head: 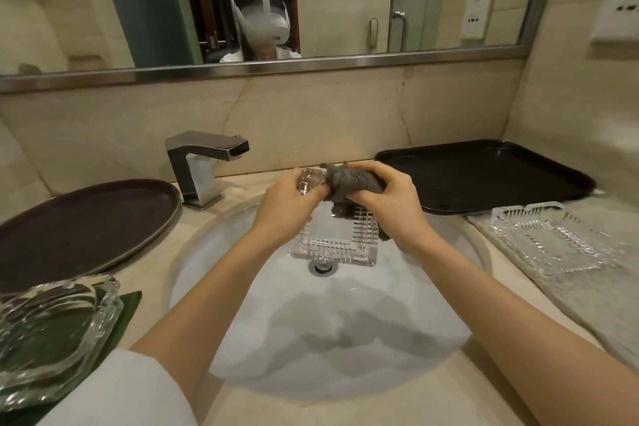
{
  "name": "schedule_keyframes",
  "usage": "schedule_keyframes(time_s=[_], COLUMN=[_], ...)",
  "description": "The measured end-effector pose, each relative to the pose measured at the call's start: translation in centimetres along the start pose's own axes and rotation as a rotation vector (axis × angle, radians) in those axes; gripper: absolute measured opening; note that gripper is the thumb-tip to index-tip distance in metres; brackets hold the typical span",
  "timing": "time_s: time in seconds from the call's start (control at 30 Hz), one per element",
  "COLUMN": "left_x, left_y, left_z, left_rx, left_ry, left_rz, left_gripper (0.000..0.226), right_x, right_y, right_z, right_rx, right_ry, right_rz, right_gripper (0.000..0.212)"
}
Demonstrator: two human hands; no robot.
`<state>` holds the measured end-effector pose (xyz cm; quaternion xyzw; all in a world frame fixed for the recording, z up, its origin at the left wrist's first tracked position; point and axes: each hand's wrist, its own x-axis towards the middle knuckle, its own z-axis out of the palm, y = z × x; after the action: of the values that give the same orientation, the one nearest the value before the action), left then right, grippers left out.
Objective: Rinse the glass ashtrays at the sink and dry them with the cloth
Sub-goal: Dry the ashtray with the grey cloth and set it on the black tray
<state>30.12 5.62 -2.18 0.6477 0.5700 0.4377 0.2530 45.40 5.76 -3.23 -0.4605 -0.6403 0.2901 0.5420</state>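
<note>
Mid-frame over the sink (214, 287), left hand (288, 206) grips a small glass (311, 181); right hand (387, 199) clutches the cloth (349, 181). Wet glass could slip onto the ashtray (333, 247) below and chip.

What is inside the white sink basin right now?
A square ribbed glass ashtray sits in the white sink basin, over the metal drain. The forearms and the grey cloth hide its far corners.
</note>
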Motion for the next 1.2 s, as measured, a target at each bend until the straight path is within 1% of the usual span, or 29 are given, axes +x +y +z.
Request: schedule_keyframes(time_s=[0.1, 0.17, 0.2, 0.27, 0.33, 0.4, 0.5, 0.6, 0.63, 0.7, 0.73, 0.77, 0.87, 0.93, 0.97, 1.0, 1.07, 1.13, 1.17, 1.2], left_x=[-0.1, -0.3, -0.3, -0.2, 0.2, 0.3, -0.3, -0.7, -0.7, -0.6, -0.6, -0.7, -0.8, -0.8, -0.9, -0.9, -0.9, -0.9, -0.9, -0.9], left_y=[-0.2, -0.5, -0.6, -0.7, -0.7, -0.4, 0.1, 0.1, 0.0, 0.2, 0.4, 0.4, 0.3, 0.2, 0.2, 0.1, 0.0, 0.0, 0.0, 0.0], left_z=[0.6, 0.9, 1.0, 0.8, 0.2, -0.2, -0.1, 0.5, 0.6, 0.6, 0.6, 0.6, 0.3, 0.2, 0.1, 0.1, -0.1, -0.1, 0.0, 0.2], left_rx=[-0.051, -0.064, -0.087, -0.153, -0.225, -0.31, -0.357, -0.394, -0.407, -0.444, -0.452, -0.442, -0.369, -0.378, -0.408, -0.435, -0.426, -0.39, -0.374, -0.365], left_ry=[0.099, 0.182, 0.224, 0.322, 0.424, 0.483, 0.458, 0.398, 0.393, 0.391, 0.384, 0.367, 0.271, 0.187, 0.138, 0.087, -0.037, -0.152, -0.185, -0.191], left_rz=[-0.008, -0.026, -0.049, -0.111, -0.17, -0.205, -0.213, -0.226, -0.241, -0.261, -0.264, -0.259, -0.227, -0.234, -0.241, -0.241, -0.219, -0.214, -0.218, -0.229], left_gripper=[0.002, 0.015, 0.021, 0.025, 0.026, 0.028, 0.028, 0.027, 0.026, 0.025, 0.024, 0.023, 0.017, 0.013, 0.012, 0.01, 0.006, 0.006, 0.007, 0.007], right_x=[-0.1, -0.5, -0.7, -1.1, -1.6, -1.6, -1.3, -1.1, -1.1, -0.9, -0.8, -0.8, -0.5, -0.2, 0.0, 0.1, 0.2, 0.0, -0.1, -0.1], right_y=[-0.4, -0.9, -1.0, -1.3, -1.7, -1.8, -1.9, -1.2, -1.2, -1.2, -1.0, -0.8, 0.1, 0.2, 0.1, 0.2, 0.7, 1.0, 1.2, 1.1], right_z=[0.2, 0.3, 0.2, 0.1, 0.3, 0.5, 0.3, -0.4, -0.6, -0.9, -0.7, -0.2, 1.0, 0.8, 0.5, 0.1, -0.3, -0.5, -0.6, -0.7], right_rx=[0.229, 0.335, 0.373, 0.394, 0.432, 0.503, 0.543, 0.7, 0.758, 0.794, 0.746, 0.636, 0.045, -0.21, -0.307, -0.392, -0.566, -0.811, -0.89, -0.894], right_ry=[-0.058, -0.117, -0.151, -0.252, -0.366, -0.405, -0.4, -0.503, -0.521, -0.493, -0.452, -0.387, -0.129, -0.036, -0.011, 0.002, 0.025, 0.082, 0.12, 0.175], right_rz=[0.136, 0.246, 0.299, 0.385, 0.435, 0.448, 0.482, 0.599, 0.598, 0.556, 0.517, 0.469, 0.231, 0.077, 0.031, 0.003, -0.009, -0.005, -0.016, -0.037], right_gripper=[0.038, 0.038, 0.035, 0.029, 0.025, 0.023, 0.012, 0.02, 0.021, 0.023, 0.022, 0.019, 0.018, 0.011, 0.011, 0.016, 0.032, 0.045, 0.048, 0.048])
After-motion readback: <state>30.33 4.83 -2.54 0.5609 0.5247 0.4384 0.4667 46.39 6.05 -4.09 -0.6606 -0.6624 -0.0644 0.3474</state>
